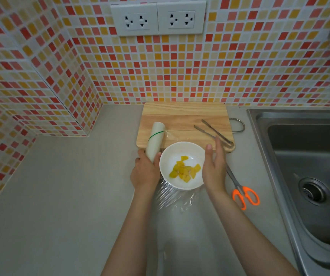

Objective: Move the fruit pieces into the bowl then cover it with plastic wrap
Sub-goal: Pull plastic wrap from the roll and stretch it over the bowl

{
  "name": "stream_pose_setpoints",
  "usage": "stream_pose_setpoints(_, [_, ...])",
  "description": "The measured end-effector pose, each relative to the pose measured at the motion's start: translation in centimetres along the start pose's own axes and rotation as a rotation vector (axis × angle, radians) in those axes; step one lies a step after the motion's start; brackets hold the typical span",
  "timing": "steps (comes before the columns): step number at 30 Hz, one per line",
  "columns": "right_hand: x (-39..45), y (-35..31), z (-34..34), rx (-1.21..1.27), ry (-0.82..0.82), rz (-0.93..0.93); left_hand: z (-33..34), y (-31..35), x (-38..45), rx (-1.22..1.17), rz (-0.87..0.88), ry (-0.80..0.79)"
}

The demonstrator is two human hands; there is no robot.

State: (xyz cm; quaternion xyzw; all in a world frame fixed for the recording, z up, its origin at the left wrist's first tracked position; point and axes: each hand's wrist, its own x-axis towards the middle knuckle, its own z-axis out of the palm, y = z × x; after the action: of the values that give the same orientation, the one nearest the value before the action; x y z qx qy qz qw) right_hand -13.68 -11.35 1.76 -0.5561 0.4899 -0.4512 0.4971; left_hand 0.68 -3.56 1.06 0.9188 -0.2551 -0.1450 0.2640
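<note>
On the counter (60, 186) the cutting board (180, 116) is bare of fruit. The bowl (166, 162) holds the fruit pieces (184, 170) — that step looks done. Clear plastic wrap (172, 196) trails from under it toward the person, not yet cut. The left hand (145, 172) grips the roll (155, 142) — the right hand (214, 166) lies flat and open against the rim.

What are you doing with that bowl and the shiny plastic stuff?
The yellow fruit pieces are already in the white bowl on the counter. The left hand holds the plastic wrap roll beside the bowl, and the open right hand rests against the bowl's other side. Clear film spills past the near rim. Tongs lie on the cutting board; orange-handled scissors wait nearby.
</note>
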Motion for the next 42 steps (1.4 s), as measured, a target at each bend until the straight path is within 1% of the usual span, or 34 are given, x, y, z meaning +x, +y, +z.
stream_pose_setpoints(2, [1.0,0.5,0.2,-0.093,-0.142,-0.003,0.0,-0.2,0.3,-0.027,-0.002,-0.023])
stream_pose_setpoints(4, [1.1,1.4,0.2,-0.148,-0.204,0.003,-0.1,-0.6,0.7,-0.056,0.005,-0.078])
stream_pose_setpoints(8, [1.1,2.1,0.2,-0.099,-0.197,0.027,-1.0,-1.8,2.2,-0.216,0.039,-0.306])
stream_pose_setpoints(10, [1.2,2.1,0.2,-0.074,-0.193,0.036,-1.7,-2.7,2.8,-0.233,0.101,-0.412])
stream_pose_setpoints(12, [1.2,2.1,0.1,-0.061,-0.194,0.038,-2.4,-3.5,3.2,-0.283,0.195,-0.458])
stream_pose_setpoints(14, [1.2,2.2,0.1,-0.061,-0.201,0.031,-2.9,-4.3,3.2,-0.337,0.282,-0.462])
stream_pose_setpoints(16, [1.3,2.2,0.1,-0.056,-0.216,0.036,-3.0,-5.1,2.7,-0.367,0.331,-0.433])
stream_pose_setpoints(20, [1.6,2.1,0.3,-0.041,-0.247,0.032,-2.9,-6.0,1.9,-0.561,0.273,-0.368])
stream_pose_setpoints(23, [1.6,2.2,0.2,-0.018,-0.264,0.042,-2.8,-6.1,1.5,-0.616,0.232,-0.317])
stream_pose_setpoints(26, [1.7,2.2,0.1,-0.012,-0.271,0.057,-2.8,-6.3,1.7,-0.62,0.224,-0.313])
stream_pose_setpoints(30, [1.7,2.1,0.0,-0.017,-0.271,0.056,-3.1,-7.0,2.0,-0.538,0.272,-0.355])
stream_pose_setpoints(35, [1.7,1.7,0.0,-0.051,-0.263,0.057,-2.8,-7.1,2.2,-0.521,0.282,-0.341])
stream_pose_setpoints(39, [1.2,0.5,-1.0,-0.035,-0.215,0.072,-2.6,-7.2,2.3,-0.505,0.275,-0.342])
stream_pose_setpoints(40, [0.9,0.3,-1.8,-0.089,-0.18,0.034,-2.6,-7.2,2.3,-0.511,0.276,-0.346])
stream_pose_setpoints(42, [0.0,0.6,-4.3,-0.364,-0.093,-0.113,-2.4,-7.3,2.3,-0.522,0.275,-0.347])
